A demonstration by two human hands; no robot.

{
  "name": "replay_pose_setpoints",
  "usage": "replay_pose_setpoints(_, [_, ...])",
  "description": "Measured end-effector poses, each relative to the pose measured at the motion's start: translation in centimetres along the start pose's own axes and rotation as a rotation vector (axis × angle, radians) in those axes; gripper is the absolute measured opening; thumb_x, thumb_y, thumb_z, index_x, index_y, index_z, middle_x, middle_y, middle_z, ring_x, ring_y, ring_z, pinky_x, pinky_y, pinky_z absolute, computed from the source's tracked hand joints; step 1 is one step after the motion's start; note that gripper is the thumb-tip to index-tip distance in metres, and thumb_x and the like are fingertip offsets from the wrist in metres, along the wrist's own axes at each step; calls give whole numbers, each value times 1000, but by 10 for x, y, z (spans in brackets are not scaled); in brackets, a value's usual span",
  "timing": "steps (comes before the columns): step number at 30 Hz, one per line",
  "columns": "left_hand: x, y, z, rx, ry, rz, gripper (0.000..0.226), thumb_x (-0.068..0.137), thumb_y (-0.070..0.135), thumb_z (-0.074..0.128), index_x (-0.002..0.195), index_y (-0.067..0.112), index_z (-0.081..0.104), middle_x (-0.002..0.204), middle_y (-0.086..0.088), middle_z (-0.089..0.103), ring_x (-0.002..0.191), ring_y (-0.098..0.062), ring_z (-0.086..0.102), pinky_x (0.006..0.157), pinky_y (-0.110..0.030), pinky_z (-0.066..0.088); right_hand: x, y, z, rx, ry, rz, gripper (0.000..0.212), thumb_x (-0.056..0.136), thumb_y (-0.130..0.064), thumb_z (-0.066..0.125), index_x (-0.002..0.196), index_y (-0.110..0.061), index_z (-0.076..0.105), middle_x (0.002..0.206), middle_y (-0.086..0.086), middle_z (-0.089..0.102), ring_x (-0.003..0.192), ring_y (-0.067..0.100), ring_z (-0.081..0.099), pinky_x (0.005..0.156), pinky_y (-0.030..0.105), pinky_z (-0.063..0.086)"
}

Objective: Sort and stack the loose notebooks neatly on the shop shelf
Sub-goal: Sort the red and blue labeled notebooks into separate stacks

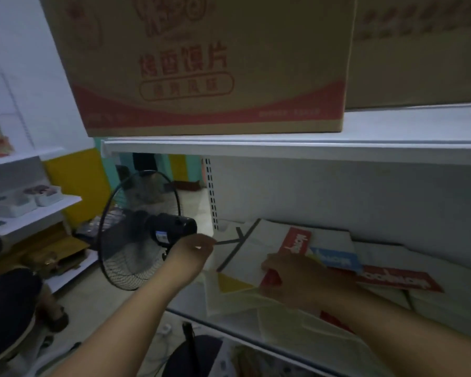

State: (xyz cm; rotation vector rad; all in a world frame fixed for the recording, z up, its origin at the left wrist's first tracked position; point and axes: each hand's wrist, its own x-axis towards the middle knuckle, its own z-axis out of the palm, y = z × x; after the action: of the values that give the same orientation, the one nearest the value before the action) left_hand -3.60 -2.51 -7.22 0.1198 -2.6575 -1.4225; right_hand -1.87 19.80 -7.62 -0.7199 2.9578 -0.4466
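Observation:
Several loose notebooks lie scattered on the white shelf (256,341). A white notebook with a dark spine stripe (253,254) is tilted up on top of the pile. My left hand (196,248) grips its left edge at the shelf's left end. My right hand (302,278) rests on the pile, its fingers curled at the white notebook's lower right corner. Behind lie a red-labelled notebook (297,242), a blue-labelled one (335,259) and a red banner cover (400,280). More pale covers (256,303) lie under my right forearm.
A large cardboard box (207,63) and a second box (419,50) sit on the shelf above. A black standing fan (139,229) is left of the shelf, close to my left forearm. White shelves with trays (25,205) stand at far left. A seated person (8,308) is at lower left.

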Motion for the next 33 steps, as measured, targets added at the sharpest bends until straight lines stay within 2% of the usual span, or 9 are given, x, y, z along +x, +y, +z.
replay_pose_setpoints(6, [23, 20, -5, -452, -124, -300, 34, 94, 31, 55, 88, -1, 63, 82, -17, 66, 62, -31, 65, 54, -32, 54, -25, -6, 9, -231, 258, 3, 31, 98, -20, 38, 124, -28, 50, 126, 0, 55, 109, 22, 56, 84, 29, 48])
replay_pose_setpoints(9, [13, 20, -4, -517, -432, -397, 44, 90, 45, 54, 100, 3, 62, 93, -20, 69, 83, -40, 67, 63, -40, 58, -30, -4, 9, -130, 628, -264, 26, 97, -26, 40, 108, -22, 63, 96, 2, 71, 77, 20, 69, 56, 23, 53])
replay_pose_setpoints(11, [6, 13, -4, -675, -510, -427, 27, 89, 28, 58, 103, 5, 61, 82, -16, 70, 78, -35, 65, 57, -38, 56, -26, -12, 15, -104, 735, -405, 29, 97, -30, 43, 99, -18, 70, 95, 3, 73, 79, 19, 68, 61, 23, 54])
replay_pose_setpoints(15, [15, -21, -25, -873, -378, -394, 25, 79, 1, 58, 105, 2, 60, 81, -19, 71, 82, -34, 65, 68, -43, 52, -10, -36, 16, -52, 473, -252, 66, 90, -66, 28, 142, -27, 38, 154, -2, 26, 140, 18, 29, 113, 39, 29])
replay_pose_setpoints(18, [17, -46, -55, -847, -327, -389, 45, 72, 2, 61, 117, 6, 57, 102, -23, 66, 96, -40, 61, 78, -49, 49, -2, -36, 17, 30, 93, 88, 90, 76, -79, 34, 149, -37, 0, 153, -18, -21, 138, 7, -28, 117, 40, -11])
replay_pose_setpoints(22, [15, -58, -75, -840, -318, -342, 46, 77, 1, 59, 123, 10, 56, 115, -25, 63, 106, -43, 59, 91, -54, 47, 13, -48, 34, -165, -31, 44, 68, 87, -56, 49, 146, -35, 23, 159, -5, 8, 146, 17, -6, 118, 49, -7])
replay_pose_setpoints(26, [7, -62, -86, -806, -316, -369, 48, 75, 3, 61, 123, 5, 55, 113, -27, 64, 98, -43, 63, 87, -53, 49, 21, -44, 31, -186, 231, 142, 37, 98, -31, 39, 133, -36, 48, 151, -12, 31, 144, 15, 13, 117, 40, 0])
replay_pose_setpoints(30, [9, -81, -108, -759, -317, -397, 47, 74, 6, 60, 121, 2, 55, 120, -34, 58, 96, -47, 60, 94, -61, 40, 22, -28, 17, 426, 785, 225, 35, 96, -8, 41, 96, -27, 70, 131, -16, 47, 140, 21, 27, 115, 31, 12])
replay_pose_setpoints(33, [11, -83, -104, -705, -335, -423, 51, 75, 14, 62, 123, -2, 55, 120, -35, 57, 110, -53, 54, 102, -65, 35, 15, -30, 11, 797, 899, 22, 42, 89, -7, 47, 79, -40, 71, 120, -30, 56, 133, 5, 38, 112, 20, 23])
